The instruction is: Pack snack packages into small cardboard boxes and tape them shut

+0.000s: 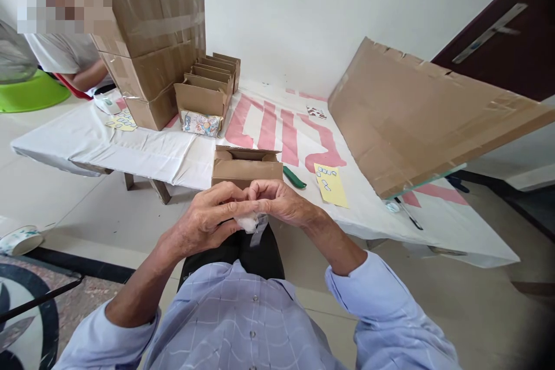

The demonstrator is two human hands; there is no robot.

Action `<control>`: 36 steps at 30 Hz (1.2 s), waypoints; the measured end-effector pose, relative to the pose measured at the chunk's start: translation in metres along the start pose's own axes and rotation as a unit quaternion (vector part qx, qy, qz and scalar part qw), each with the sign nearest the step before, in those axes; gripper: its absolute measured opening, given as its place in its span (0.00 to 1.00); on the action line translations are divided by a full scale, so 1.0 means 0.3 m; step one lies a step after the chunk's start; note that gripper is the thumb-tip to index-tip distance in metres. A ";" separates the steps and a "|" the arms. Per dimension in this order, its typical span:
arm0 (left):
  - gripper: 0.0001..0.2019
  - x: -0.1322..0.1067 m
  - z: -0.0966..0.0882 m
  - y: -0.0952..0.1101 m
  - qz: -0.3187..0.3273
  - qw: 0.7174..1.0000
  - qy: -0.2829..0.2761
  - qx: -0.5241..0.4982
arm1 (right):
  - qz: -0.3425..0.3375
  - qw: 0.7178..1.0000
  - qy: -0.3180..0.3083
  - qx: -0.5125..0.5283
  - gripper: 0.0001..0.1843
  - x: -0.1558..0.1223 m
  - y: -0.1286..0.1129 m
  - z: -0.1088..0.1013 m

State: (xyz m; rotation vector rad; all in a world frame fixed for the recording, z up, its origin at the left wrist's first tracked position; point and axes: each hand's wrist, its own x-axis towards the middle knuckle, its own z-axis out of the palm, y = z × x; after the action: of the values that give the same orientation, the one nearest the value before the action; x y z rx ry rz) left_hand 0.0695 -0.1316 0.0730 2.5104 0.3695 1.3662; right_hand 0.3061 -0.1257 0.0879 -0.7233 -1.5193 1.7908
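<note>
Beside the table (143, 153), left hand (208, 212) and right hand (286, 202) pinch crumpled translucent film (248, 222).

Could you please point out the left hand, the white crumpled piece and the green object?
Left hand (202, 214), head view: back of hand.
White crumpled piece (247, 223), head view: visible lower part.
Green object (294, 177), head view: its middle.
</note>
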 end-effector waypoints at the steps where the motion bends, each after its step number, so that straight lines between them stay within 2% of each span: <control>1: 0.21 -0.001 0.003 0.000 0.005 1.000 0.007 0.007 | -0.002 1.000 0.003 0.005 0.21 -0.002 0.005 0.001; 6: 0.20 -0.006 0.017 0.009 0.022 0.997 0.033 0.069 | -0.023 0.999 0.029 0.020 0.18 -0.020 0.015 0.013; 11: 0.13 0.004 0.015 0.035 0.045 0.992 0.027 0.119 | -0.039 0.998 0.047 0.018 0.17 -0.048 0.022 0.019; 13: 0.12 0.006 0.011 0.046 0.049 0.989 0.032 0.137 | -0.043 0.998 0.046 0.025 0.18 -0.063 0.027 0.019; 18: 0.14 -0.004 -0.004 0.054 0.058 0.975 0.068 0.204 | -0.045 0.997 0.046 0.052 0.30 -0.109 0.038 0.023; 21: 0.16 -0.007 -0.010 0.051 0.081 0.966 0.062 0.237 | -0.034 0.997 0.055 0.051 0.26 -0.132 0.042 0.036; 24: 0.17 -0.005 -0.011 0.046 0.091 0.967 0.047 0.234 | -0.026 0.998 0.050 0.035 0.18 -0.144 0.039 0.057; 29: 0.18 -0.001 -0.006 0.040 0.075 0.970 0.055 0.223 | -0.050 0.996 0.063 0.039 0.22 -0.149 0.030 0.072; 36: 0.15 0.007 0.017 0.035 0.059 0.974 0.078 0.205 | -0.073 0.994 0.070 0.044 0.18 -0.149 0.034 0.062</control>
State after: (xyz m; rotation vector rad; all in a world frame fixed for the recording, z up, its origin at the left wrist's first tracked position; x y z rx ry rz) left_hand 0.0761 -0.1413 0.0755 2.7945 0.5991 1.6883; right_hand 0.3182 -0.1730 0.0804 -0.6624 -1.3566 1.6525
